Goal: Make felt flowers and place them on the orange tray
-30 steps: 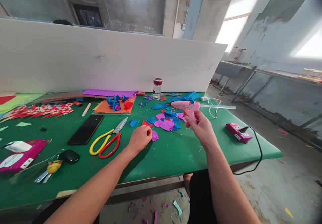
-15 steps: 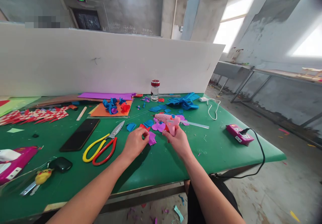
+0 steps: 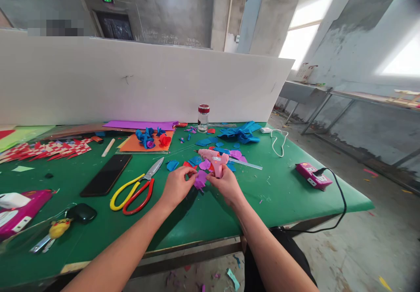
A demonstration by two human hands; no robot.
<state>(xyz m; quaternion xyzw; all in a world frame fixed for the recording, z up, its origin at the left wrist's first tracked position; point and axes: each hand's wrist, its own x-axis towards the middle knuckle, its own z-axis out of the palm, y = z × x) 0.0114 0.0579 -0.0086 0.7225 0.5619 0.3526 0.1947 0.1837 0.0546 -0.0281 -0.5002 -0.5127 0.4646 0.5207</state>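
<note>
My right hand [image 3: 226,185] is closed round the handle of a pink hot glue gun [image 3: 215,157], whose nozzle points left; a clear glue stick [image 3: 246,164] juts from its back. Pinched in my left hand [image 3: 179,182] is a small piece of purple paper [image 3: 200,180]. The right thumb and fingertips come close to that paper's right edge; whether they touch it I cannot tell. Under and around the gun lie cut petals of purple paper [image 3: 236,154], blue paper [image 3: 172,165] and some red bits.
Scissors [image 3: 139,189] and a black phone [image 3: 106,175] lie to the left. Paper flowers [image 3: 147,137] rest on orange sheets. A red-capped glass jar [image 3: 203,119] stands before the white board [image 3: 147,82]. A pink power strip [image 3: 313,175] with a black cable sits at right.
My right hand has moved the glue gun a little left, closer to my left hand. The purple paper has turned slightly and now sits between the two hands.
</note>
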